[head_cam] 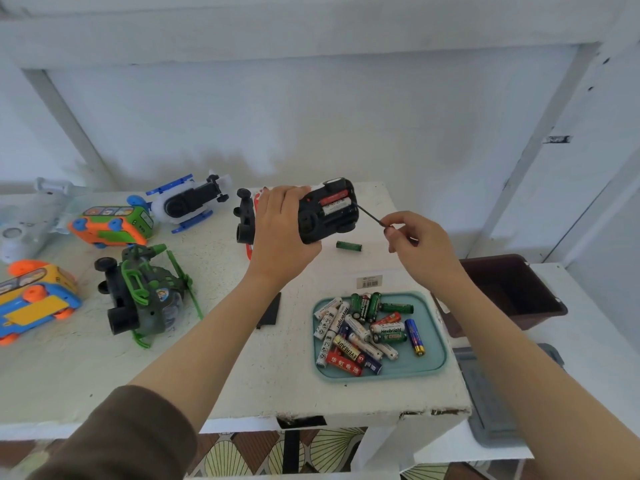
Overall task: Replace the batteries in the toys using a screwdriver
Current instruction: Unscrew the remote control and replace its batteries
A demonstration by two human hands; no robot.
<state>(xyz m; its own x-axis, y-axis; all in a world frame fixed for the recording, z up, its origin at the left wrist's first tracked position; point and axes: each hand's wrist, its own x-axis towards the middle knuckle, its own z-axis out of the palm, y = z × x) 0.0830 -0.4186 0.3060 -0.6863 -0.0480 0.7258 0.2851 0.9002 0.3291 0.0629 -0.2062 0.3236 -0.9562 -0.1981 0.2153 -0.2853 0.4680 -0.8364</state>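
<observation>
My left hand [280, 233] grips a black toy car [327, 211] held above the table, underside up, with its battery bay uncovered and two batteries showing inside. My right hand [415, 244] pinches a thin screwdriver [370, 216] whose tip points into the bay's right end. A loose green battery [349, 245] lies on the table under the car. A teal tray [433, 358] in front of me holds several mixed batteries. A flat black cover piece [270, 311] lies beside my left forearm.
Other toys lie to the left: a green and black helicopter [145, 292], a white and blue one [188, 202], an orange and green bus [110, 221], a yellow and blue bus [34, 299]. A brown bin [512, 289] stands right of the white table [242, 375].
</observation>
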